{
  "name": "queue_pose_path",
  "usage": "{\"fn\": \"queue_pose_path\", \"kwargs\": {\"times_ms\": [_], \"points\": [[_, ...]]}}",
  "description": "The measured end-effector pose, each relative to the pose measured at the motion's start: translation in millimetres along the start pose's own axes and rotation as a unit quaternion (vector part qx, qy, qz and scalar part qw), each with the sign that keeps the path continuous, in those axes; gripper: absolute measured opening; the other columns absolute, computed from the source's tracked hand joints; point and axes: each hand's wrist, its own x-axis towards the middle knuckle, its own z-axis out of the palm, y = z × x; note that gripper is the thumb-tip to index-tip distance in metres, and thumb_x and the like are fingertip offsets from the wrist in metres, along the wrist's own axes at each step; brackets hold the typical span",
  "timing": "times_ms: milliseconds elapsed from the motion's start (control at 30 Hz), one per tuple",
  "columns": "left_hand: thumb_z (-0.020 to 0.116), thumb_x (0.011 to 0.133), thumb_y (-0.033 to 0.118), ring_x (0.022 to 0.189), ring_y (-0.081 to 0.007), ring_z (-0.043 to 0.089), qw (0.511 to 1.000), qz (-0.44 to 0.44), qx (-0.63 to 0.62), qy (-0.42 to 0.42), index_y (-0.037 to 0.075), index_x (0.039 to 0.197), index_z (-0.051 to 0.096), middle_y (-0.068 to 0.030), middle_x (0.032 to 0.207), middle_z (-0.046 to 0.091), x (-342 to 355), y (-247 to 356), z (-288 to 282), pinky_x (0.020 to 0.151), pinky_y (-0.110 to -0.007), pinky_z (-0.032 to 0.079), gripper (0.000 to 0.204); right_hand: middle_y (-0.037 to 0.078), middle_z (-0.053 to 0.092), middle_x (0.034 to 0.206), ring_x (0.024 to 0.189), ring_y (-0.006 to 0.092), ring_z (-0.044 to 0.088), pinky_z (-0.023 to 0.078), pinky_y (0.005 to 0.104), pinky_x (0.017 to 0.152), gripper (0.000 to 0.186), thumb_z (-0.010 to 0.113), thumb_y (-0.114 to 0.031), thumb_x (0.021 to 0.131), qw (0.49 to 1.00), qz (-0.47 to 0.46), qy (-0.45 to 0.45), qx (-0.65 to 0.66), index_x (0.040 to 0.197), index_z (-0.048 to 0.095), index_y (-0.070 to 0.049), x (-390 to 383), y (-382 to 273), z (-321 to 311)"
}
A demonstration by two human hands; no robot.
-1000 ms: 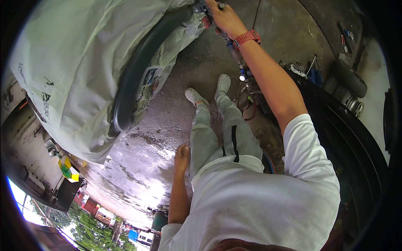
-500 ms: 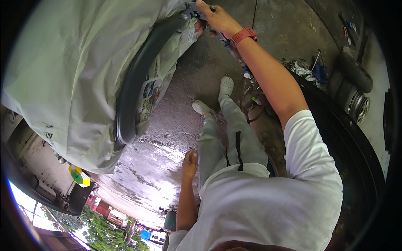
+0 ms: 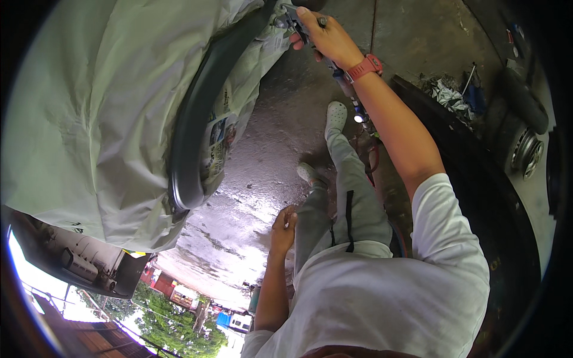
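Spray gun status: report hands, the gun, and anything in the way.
Right hand shut on spray gun, at the dark fender arch. Left hand hangs empty by the thigh. Masking newspaper and grey cover surround the arch; nothing blocks it.

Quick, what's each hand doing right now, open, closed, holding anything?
Left hand: loosely curled, empty, resting beside the thigh.
Right hand: closed on a spray gun at the dark fender of the covered car.
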Motion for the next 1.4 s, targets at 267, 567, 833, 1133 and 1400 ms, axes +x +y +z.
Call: {"fn": "queue_pose_path", "kwargs": {"times_ms": [267, 567, 833, 1133, 1400], "points": [[0.063, 0.105, 0.020, 0.114, -0.0227, 0.067, 0.999, 0.033, 0.038, 0.017, 0.006, 0.139, 0.060, -0.0125, 0.132, 0.069, 25.1, 66.6, -11.9, 0.099, -0.036, 0.052, 0.037, 0.008, 0.074, 0.087, 0.070, 0.0114, 0.069, 0.051, 0.0270, 0.047, 0.070, 0.047, -0.062, 0.104, 0.999, -0.006, 0.039, 0.009, 0.137, 0.063, -0.003, -13.6, 4.5, -12.4], [0.063, 0.105, 0.025, 0.111, -0.0232, 0.069, 0.998, -0.016, 0.060, -0.022, 0.004, 0.135, 0.062, -0.0138, 0.128, 0.070, 15.3, 41.9, 6.7, 0.096, -0.036, 0.053, 0.036, 0.007, 0.074, 0.085, 0.073, 0.0112, 0.070, 0.049, 0.0257, 0.044, 0.068, 0.045, -0.065, 0.104, 0.985, 0.003, -0.125, 0.122, 0.120, 0.068, -0.003, -44.7, -41.5, -8.8], [0.061, 0.106, 0.025, 0.113, -0.0237, 0.069, 0.997, -0.024, 0.067, -0.011, 0.003, 0.137, 0.061, -0.0153, 0.129, 0.070, 16.1, 31.0, -0.6, 0.100, -0.038, 0.052, 0.038, 0.008, 0.073, 0.084, 0.074, 0.0118, 0.069, 0.048, 0.0272, 0.047, 0.068, 0.043, -0.064, 0.105, 0.990, 0.025, -0.107, 0.083, 0.116, 0.068, -0.002, -4.3, -28.7, -16.0], [0.060, 0.107, 0.026, 0.118, -0.0205, 0.064, 1.000, -0.010, 0.002, -0.016, 0.004, 0.139, 0.059, -0.0114, 0.132, 0.068, 17.6, 24.7, 10.7, 0.103, -0.036, 0.050, 0.039, 0.008, 0.069, 0.073, 0.057, 0.0157, 0.061, 0.046, 0.0318, 0.047, 0.064, 0.045, -0.061, 0.105, 0.997, 0.060, 0.001, 0.050, 0.107, 0.066, 0.000, 53.2, 19.5, -31.6], [0.060, 0.107, 0.026, 0.119, -0.0258, 0.066, 1.000, -0.012, 0.000, -0.006, 0.000, 0.140, 0.057, -0.0173, 0.132, 0.068, 8.7, -5.7, 12.4, 0.104, -0.038, 0.051, 0.042, 0.007, 0.063, 0.068, 0.058, 0.0143, 0.057, 0.045, 0.0322, 0.051, 0.064, 0.046, -0.060, 0.105, 0.993, 0.009, 0.115, 0.011, 0.098, 0.069, 0.000, 114.1, 79.2, -19.1]]}}
